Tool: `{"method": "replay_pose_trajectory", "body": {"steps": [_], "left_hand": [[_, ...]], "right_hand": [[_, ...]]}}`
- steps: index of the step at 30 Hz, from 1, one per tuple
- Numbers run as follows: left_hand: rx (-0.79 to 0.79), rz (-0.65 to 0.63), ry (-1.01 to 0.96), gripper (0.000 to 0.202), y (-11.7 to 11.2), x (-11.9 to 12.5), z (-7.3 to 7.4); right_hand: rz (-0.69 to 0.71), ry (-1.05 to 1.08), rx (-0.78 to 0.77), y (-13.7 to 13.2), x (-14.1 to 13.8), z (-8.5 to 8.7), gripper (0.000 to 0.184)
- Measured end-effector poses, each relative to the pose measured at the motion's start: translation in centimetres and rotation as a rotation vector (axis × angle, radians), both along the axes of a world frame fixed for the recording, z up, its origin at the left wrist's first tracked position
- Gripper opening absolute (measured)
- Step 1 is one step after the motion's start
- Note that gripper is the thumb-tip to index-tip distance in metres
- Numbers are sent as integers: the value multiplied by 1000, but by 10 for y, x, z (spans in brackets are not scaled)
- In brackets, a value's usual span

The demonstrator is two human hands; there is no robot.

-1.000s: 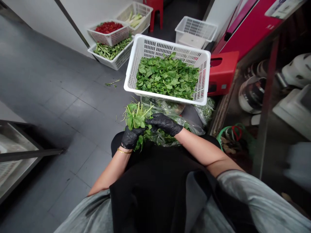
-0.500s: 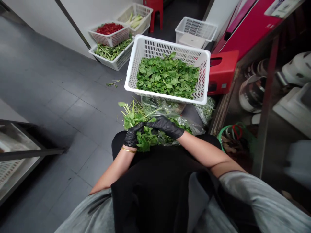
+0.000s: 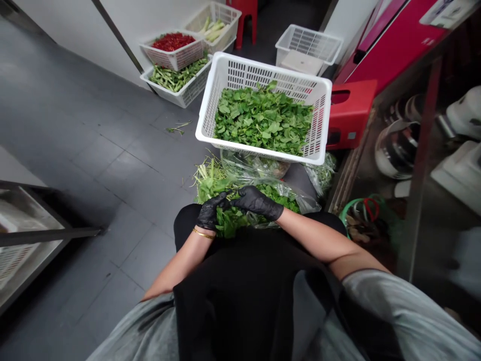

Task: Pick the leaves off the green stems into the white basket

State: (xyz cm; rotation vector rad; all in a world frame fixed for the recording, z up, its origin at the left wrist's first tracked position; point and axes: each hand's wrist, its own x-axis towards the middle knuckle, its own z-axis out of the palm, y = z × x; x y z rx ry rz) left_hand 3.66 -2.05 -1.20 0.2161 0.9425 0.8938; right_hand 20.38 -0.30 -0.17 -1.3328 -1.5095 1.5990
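My left hand (image 3: 211, 212), in a black glove, is closed around a bunch of leafy greens (image 3: 228, 223), whose leaves hang below the fingers. Against it, my right hand (image 3: 260, 202), gloved alike, pinches at the bunch, fingertips meeting the left ones; the exact piece between them is hidden. Pale stems (image 3: 210, 173) lie just beyond the left hand. Under and beside the right hand is a clear plastic bag (image 3: 308, 202) with more greens. Farther forward, a white slotted basket (image 3: 259, 149) holds a heap of picked leaves (image 3: 265, 120).
Baskets of red chillies (image 3: 173, 42), green pods or stems (image 3: 176, 77) and pale vegetables (image 3: 214, 30) stand at the back left. A red plastic stool (image 3: 351, 118) is behind the white basket. Metal shelving (image 3: 424, 165) runs along the right; a steel rack (image 3: 48, 238) stands left.
Both hands stay together over the greens; the right fingers have drawn slightly back and the long stem by them no longer sticks out. The whole view has shifted a little.
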Motion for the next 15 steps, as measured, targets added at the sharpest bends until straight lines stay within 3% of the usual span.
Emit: {"method": "replay_pose_trajectory", "body": {"steps": [3,5,9,10,12,15], "left_hand": [[19,112,-45,20,7,-7,2],[40,163,59,24,13,-16,0],[106,148,365,33,24,-34,-2],[143,138,413,37,25,-37,-2],[217,109,488,39,27,-40,-2],[278,76,566,34,29,-40,-5]], "right_hand": [[-237,140,-47,5,2,4,46],[-332,197,10,22,18,13,43],[-531,103,375,100,87,44,26],[-528,16,426,124,105,52,23],[-464,-356,469,160,129,63,30],[-268,-704,517,162,112,62,39]]}}
